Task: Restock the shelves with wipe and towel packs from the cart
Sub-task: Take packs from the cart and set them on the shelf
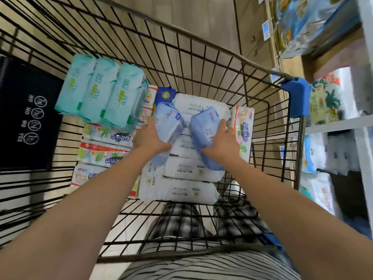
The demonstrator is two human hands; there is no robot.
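Both arms reach down into a black wire cart (212,63). My left hand (150,138) grips a light blue wipe pack (168,123) from its left side. My right hand (221,142) grips a second light blue wipe pack (204,131) on its right side. Both blue packs sit tilted on top of a stack of white wipe packs (187,172) in the middle of the cart. A bundle of three mint-green packs (103,91) lies at the cart's left, over white packs with colourful print (105,154).
White shelves (339,125) with printed packs stand to the right of the cart. A blue corner guard (298,96) caps the cart's right rim. A dark sign panel (28,118) covers the cart's left wall. Another printed pack (243,130) stands against the cart's right wall.
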